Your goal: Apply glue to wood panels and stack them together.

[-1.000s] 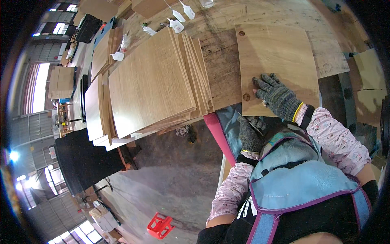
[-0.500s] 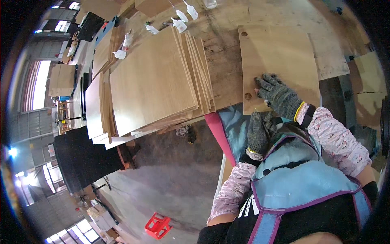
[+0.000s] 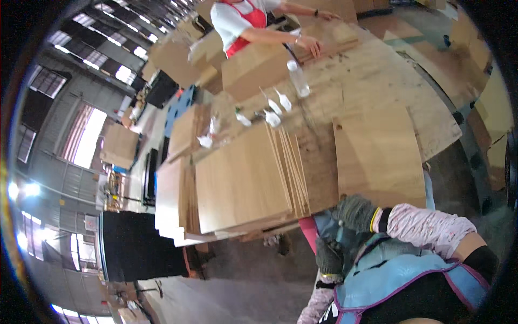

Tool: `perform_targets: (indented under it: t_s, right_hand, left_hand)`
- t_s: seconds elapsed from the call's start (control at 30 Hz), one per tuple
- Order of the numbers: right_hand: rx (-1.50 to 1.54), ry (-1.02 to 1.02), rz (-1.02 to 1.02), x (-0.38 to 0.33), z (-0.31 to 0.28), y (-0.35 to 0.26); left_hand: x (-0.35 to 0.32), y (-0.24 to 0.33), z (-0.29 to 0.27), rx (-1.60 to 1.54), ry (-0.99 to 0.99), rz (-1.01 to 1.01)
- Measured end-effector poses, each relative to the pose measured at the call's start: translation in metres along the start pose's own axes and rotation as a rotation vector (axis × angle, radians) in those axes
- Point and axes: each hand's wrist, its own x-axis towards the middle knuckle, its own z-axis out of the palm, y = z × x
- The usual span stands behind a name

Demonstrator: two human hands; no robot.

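Note:
My right hand (image 3: 356, 214), in a dark grey knit glove, is at the near edge of a flat wooden panel (image 3: 379, 156). Its fingers bend downward, closed together; anything in them is hidden. Lower and to the left, my left hand (image 3: 328, 257) wears the same kind of glove and is closed against the front of my light blue apron (image 3: 399, 275). What it may hold does not show. The panel lies flat on the worktable, with a dark round spot near its far left corner.
Left of the panel stands a stack of wooden boards (image 3: 243, 181). Several white squeeze bottles (image 3: 272, 119) and a clear bottle (image 3: 298, 79) are beyond it on the worktable (image 3: 372, 70). Across the table, a person in a red apron (image 3: 253, 21) handles boards.
My right hand has left the panel's face and drawn back to its near edge, close to my left hand. The view has tipped up, bringing the other person in.

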Motion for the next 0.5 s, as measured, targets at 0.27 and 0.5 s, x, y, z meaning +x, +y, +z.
perform_targets:
  t_s: [0.27,0.5]
  right_hand:
    - [-0.104,0.142,0.057,0.017,0.01,-0.007]
    - [-0.044,0.149,0.097,0.017,-0.002,-0.004]
  left_hand:
    - [0.016,-0.064,-0.015,-0.09,0.055,-0.076]
    - [0.01,0.033,0.008,0.523,-0.043,0.099]
